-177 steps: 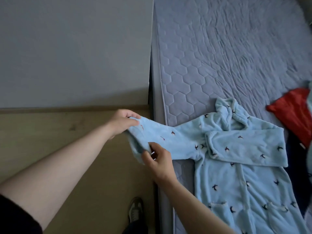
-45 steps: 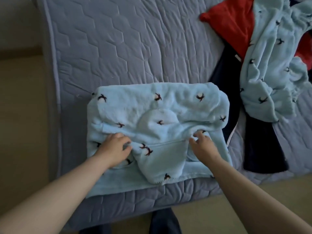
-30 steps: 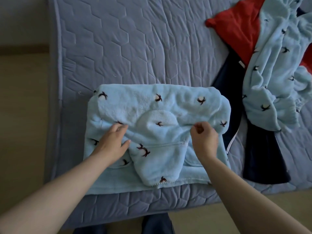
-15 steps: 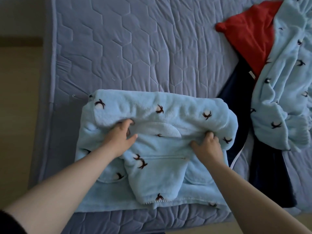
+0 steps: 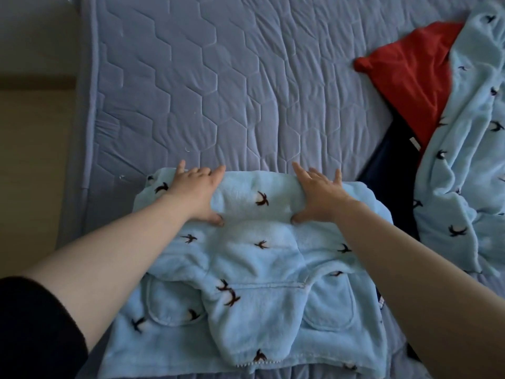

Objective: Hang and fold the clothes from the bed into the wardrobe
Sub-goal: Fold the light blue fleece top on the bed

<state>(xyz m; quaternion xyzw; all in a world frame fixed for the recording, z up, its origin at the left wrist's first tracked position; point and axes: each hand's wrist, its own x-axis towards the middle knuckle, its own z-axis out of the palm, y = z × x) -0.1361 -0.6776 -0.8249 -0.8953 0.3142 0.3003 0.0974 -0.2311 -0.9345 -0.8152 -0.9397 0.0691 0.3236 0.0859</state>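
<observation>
Sliding up from its middle, left hand [image 5: 195,191] and right hand [image 5: 319,195] now press open-palmed, gripping nothing, on the far edge of the folded pale-blue bird-print fleece top [image 5: 262,269]; fold looks nearly finished.

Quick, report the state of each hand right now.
Left hand: open, fingers spread, pressing flat on the folded blue pajama top.
Right hand: open, fingers spread, pressing flat on the same top.
</observation>
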